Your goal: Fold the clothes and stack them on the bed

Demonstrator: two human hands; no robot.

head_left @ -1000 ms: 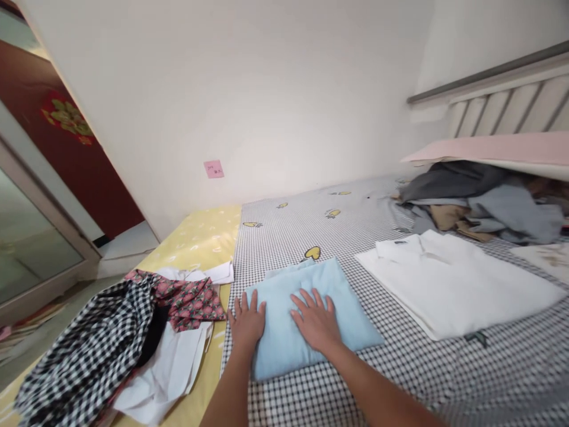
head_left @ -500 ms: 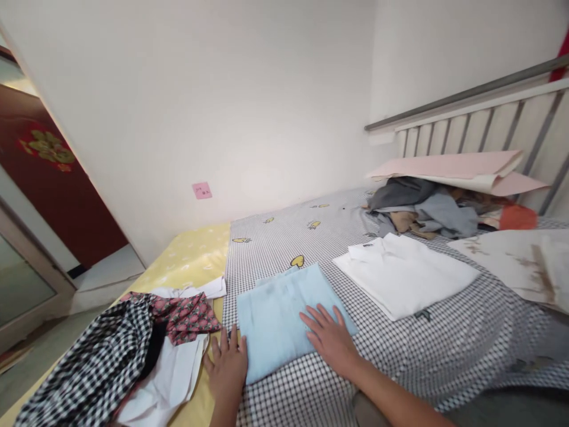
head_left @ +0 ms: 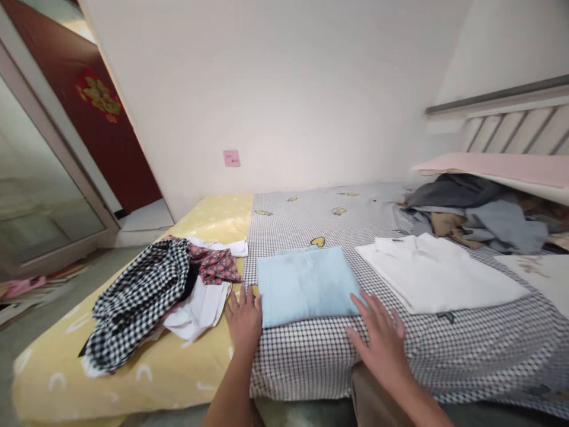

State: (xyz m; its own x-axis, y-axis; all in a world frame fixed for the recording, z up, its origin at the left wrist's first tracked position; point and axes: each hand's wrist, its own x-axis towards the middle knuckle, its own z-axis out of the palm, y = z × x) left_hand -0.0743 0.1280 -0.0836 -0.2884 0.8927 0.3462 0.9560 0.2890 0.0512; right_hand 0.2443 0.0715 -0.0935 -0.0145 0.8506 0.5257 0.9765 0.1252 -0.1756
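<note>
A light blue folded shirt (head_left: 306,283) lies flat on the checkered bedsheet (head_left: 306,356). My left hand (head_left: 244,317) rests at the shirt's left edge, fingers spread and holding nothing. At its lower right corner is my right hand (head_left: 380,329), open, with the fingertips at the cloth's edge. To the right lies a white folded shirt (head_left: 444,276) with its collar toward the wall. On the left, a black-and-white checked garment (head_left: 142,296) is heaped with a pink patterned cloth (head_left: 217,265) and white cloth (head_left: 200,311).
Dark and grey clothes (head_left: 484,207) are piled at the right under a pink board (head_left: 498,163). A yellow sheet (head_left: 178,385) covers the bed's left side. The white wall (head_left: 288,89) stands behind the bed, and a red door (head_left: 89,107) is at far left.
My right hand has moved off the top of the blue shirt to its lower right corner. The left hand stays at the left edge. The camera view has turned left.
</note>
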